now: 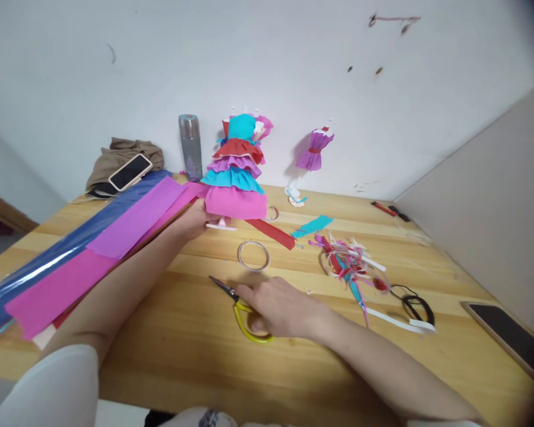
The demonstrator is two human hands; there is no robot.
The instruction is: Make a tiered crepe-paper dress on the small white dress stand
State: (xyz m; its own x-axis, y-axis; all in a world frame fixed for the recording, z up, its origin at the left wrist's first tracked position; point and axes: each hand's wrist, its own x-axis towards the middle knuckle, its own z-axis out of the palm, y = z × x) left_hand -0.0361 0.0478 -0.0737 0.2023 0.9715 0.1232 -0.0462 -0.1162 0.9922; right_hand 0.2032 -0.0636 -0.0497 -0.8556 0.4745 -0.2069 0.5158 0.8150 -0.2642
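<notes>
A small dress form (235,201) wears a tiered crepe-paper dress in turquoise, red, purple and pink. My left hand (200,219) is at the lower side of its skirt, and the skirt hides the fingertips. The white base shows just below the hem. Lower on the table, my right hand (280,302) curls over yellow-handled scissors (239,320), with fingers at the pivot and the handle loops. The scissors lie flat, blades pointing up and left. A ring of tape (253,255) rests between the scissors and the dress form.
Crepe-paper sheets (133,219) spread along the left. A bottle (191,148) and a phone on brown cloth (130,172) stand behind. Right of centre are a turquoise strip (312,226) and scraps (347,261). A purple paper dress (315,149) is by the wall; another phone (511,335) lies far right.
</notes>
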